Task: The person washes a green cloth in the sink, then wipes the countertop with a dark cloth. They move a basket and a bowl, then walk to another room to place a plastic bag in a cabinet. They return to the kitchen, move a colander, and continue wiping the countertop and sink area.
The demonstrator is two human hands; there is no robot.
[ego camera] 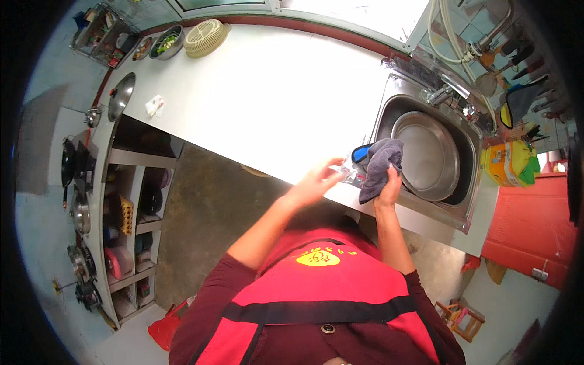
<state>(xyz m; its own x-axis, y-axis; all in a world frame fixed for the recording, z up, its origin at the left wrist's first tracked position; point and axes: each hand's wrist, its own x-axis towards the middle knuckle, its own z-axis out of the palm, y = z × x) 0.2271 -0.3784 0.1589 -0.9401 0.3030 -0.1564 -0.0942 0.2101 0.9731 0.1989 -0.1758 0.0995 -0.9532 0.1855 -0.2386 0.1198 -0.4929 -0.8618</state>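
Note:
My right hand (388,190) grips a folded dark grey cloth (381,166) at the front edge of the sink. A blue piece with black edging (360,153) shows at the cloth's left side. My left hand (317,180) is slightly blurred, its fingers apart over the white countertop (255,100). Its fingertips are close to a crumpled clear plastic item (348,172); whether they touch it I cannot tell. Right of the cloth, a round metal basin (426,155) sits inside the stainless steel sink (466,191), holding what looks like cloudy water.
A faucet (440,96) rises behind the basin. Right of the sink stands a yellow plastic jug (507,163). Along the counter's far left are a beige plastic basket (206,39), a metal bowl of green vegetables (167,43), a pot lid (122,96) and a crumpled tissue (155,106).

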